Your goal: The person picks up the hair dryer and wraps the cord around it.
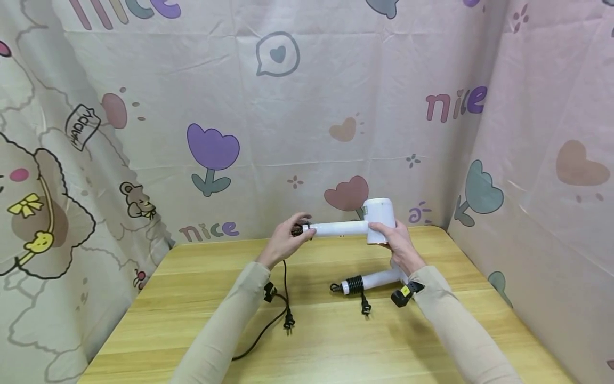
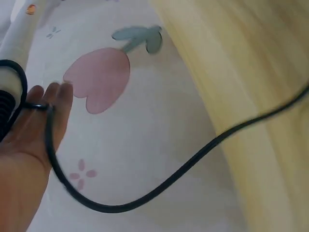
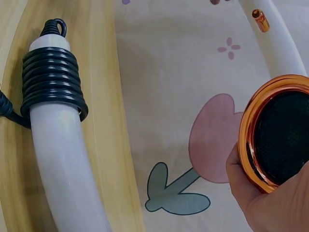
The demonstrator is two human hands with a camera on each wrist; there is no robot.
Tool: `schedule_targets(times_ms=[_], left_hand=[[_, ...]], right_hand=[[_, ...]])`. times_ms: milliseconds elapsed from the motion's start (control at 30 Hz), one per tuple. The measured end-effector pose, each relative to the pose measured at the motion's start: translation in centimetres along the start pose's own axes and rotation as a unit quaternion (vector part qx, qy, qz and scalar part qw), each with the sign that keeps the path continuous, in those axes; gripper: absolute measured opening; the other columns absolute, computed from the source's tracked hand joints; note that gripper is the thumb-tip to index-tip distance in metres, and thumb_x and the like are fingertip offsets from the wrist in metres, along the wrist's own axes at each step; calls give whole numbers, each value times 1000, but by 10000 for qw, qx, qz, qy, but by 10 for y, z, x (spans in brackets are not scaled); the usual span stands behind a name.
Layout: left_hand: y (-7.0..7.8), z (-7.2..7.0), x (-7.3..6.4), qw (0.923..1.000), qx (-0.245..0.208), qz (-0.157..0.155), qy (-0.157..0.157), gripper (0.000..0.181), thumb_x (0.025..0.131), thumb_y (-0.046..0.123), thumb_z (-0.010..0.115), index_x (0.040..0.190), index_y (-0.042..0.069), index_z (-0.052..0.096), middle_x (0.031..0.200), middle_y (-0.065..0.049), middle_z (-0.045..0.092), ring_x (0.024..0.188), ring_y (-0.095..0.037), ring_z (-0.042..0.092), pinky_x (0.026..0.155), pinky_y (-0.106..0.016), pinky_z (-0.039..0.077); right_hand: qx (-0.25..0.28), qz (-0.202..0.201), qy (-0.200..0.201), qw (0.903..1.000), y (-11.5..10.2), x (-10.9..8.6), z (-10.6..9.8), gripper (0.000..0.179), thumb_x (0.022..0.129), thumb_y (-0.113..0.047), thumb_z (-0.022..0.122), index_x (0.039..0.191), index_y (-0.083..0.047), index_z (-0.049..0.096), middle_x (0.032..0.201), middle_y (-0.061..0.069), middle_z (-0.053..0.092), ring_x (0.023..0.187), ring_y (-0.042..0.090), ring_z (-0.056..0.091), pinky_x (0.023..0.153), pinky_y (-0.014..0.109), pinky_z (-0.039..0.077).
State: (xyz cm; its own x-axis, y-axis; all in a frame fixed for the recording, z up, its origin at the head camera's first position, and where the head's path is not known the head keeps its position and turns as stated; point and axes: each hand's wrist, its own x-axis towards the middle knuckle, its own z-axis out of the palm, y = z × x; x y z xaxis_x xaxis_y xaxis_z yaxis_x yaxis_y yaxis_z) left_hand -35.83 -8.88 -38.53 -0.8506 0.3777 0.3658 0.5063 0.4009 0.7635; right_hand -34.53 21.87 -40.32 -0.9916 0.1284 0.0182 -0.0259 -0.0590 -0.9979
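Note:
Both hands hold a white hair dryer [image 1: 340, 229] up above the table's back part, its handle lying nearly level. My right hand [image 1: 402, 245] grips the barrel, whose copper-rimmed grille [image 3: 289, 130] shows in the right wrist view. At the handle's far end, my left hand [image 1: 284, 240] holds it between thumb and fingers. A few turns of black cord lie round that end, and the loose cord [image 2: 183, 169] hangs down in a curve. Its two-pin plug [image 1: 289, 322] is near the table's middle. Below the right hand lies a second white hair dryer [image 1: 379, 279], partly hidden by that hand and wrist.
The second dryer's black cord [image 3: 50, 79] is coiled neatly round its handle, with its plug [image 1: 366, 308] beside it. A wooden table [image 1: 192, 298] carries everything. Printed curtains [image 1: 288, 117] stand close at the back and both sides.

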Motion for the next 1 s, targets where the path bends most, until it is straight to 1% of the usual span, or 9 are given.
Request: schedule_targets(times_ms=[67,133,267,400,600,733,867,933,1000], left_hand=[[-2,1,1,9970,-749,-178,0,45,93,31,68,131,10,54,124,-15,61,105,-27,64,88,-39,56],[-4,1,2,9886,-1478,-273,4,41,93,25,68,126,3,55,118,-20,60,100,-29,65,84,-37,58],[-7,1,2,9833,-1788,-342,75,43,93,23,69,127,-1,58,108,-20,65,88,-22,67,70,-30,58],[-8,2,2,9843,-1677,-507,220,44,92,25,70,128,3,59,99,-14,65,75,-16,63,57,-23,47],[-7,10,2,9828,-1628,-615,622,48,91,29,72,133,14,56,111,-11,59,79,-16,57,61,-22,46],[-8,13,3,9777,-1731,-798,882,56,89,37,72,136,18,49,113,-11,64,79,-11,58,58,-22,42],[-11,16,3,9764,-1630,-1065,930,48,89,49,69,111,6,65,83,-5,68,60,-8,45,51,-23,33],[-12,17,3,9820,-1301,-1003,934,46,91,48,66,102,4,72,72,1,61,57,-9,38,51,-24,32],[-11,19,2,9904,-706,-747,924,39,96,42,62,98,5,74,65,3,52,57,-9,38,51,-24,32]], right_hand=[[22,-51,29,10000,-1,0,2,74,85,-23,76,145,-3,37,117,5,54,90,13,61,76,25,53],[31,-86,78,9999,-1,-1,4,74,85,-23,76,145,-4,38,119,6,54,93,14,61,77,25,53],[-104,-212,188,9995,-3,-2,8,74,85,-23,76,146,-6,38,124,8,52,100,17,58,83,29,52],[-253,-399,345,9983,-4,-2,10,74,84,-24,77,145,-8,39,129,11,52,107,21,54,88,32,49],[-167,-458,451,9978,-5,-4,12,72,84,-24,77,144,-8,40,129,11,52,106,21,55,84,29,51],[-43,-432,519,9977,-4,-4,14,73,84,-24,78,144,-6,40,126,9,52,103,18,56,81,27,52],[17,-500,671,9965,-6,-3,16,74,83,-24,78,143,-4,40,126,11,53,102,20,56,81,28,52],[21,-557,802,9952,-7,-2,17,73,83,-24,78,142,-4,41,127,12,52,104,21,56,82,29,52],[13,-629,915,9938,-9,-2,19,73,82,-24,78,142,-5,40,130,13,52,107,23,55,86,31,51]])
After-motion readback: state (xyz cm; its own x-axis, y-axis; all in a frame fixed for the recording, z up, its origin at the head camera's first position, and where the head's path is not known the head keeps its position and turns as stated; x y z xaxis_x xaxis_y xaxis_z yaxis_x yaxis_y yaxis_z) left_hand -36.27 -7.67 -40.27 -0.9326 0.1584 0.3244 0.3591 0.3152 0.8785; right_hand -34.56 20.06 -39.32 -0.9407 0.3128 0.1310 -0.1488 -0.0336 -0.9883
